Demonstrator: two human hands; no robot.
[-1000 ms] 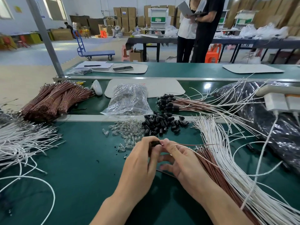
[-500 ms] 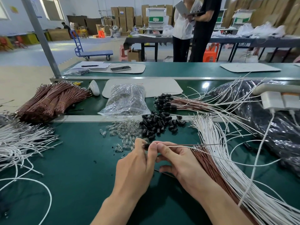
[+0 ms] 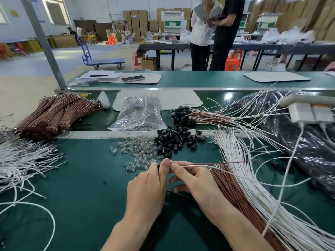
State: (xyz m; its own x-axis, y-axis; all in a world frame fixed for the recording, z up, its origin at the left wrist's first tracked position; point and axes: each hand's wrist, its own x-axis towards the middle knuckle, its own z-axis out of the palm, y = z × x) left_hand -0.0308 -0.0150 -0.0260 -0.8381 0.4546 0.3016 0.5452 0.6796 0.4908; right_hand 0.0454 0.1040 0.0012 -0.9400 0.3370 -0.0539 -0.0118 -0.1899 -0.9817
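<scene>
We pinch a small black plastic cap [image 3: 158,166] between the thumb and forefinger of our left hand [image 3: 145,192], just above the dark green bench mat [image 3: 81,196] and straight in front of us. Our right hand [image 3: 195,183] pinches a thin brown wire [image 3: 226,162] and a thin white wire [image 3: 195,165] side by side, close to their ends. We judge that the short grip keeps the limp tips from bending as they are fed into the cap.

Both wires trail off to the right over the long fan of white wires [image 3: 253,189] and the brown wires [image 3: 233,192] beneath it. These lie with their ends toward us, so one can be drawn out at a time. The loose heap of black plastic caps [image 3: 174,140] and the scatter of small clear glass bulbs [image 3: 137,151] sit just beyond our fingers, within easy reach. A row of finished capped leads [image 3: 183,115] lies farther back, out of the working spot.

Our fingers hide nearly all of the cap, so we cannot tell whether a bulb sits inside it or how far the wire ends have gone in. A thin dark strand [image 3: 181,194] under the right hand's curled lower fingers is too faint to name. The fan of wires runs off the lower right edge.
</scene>
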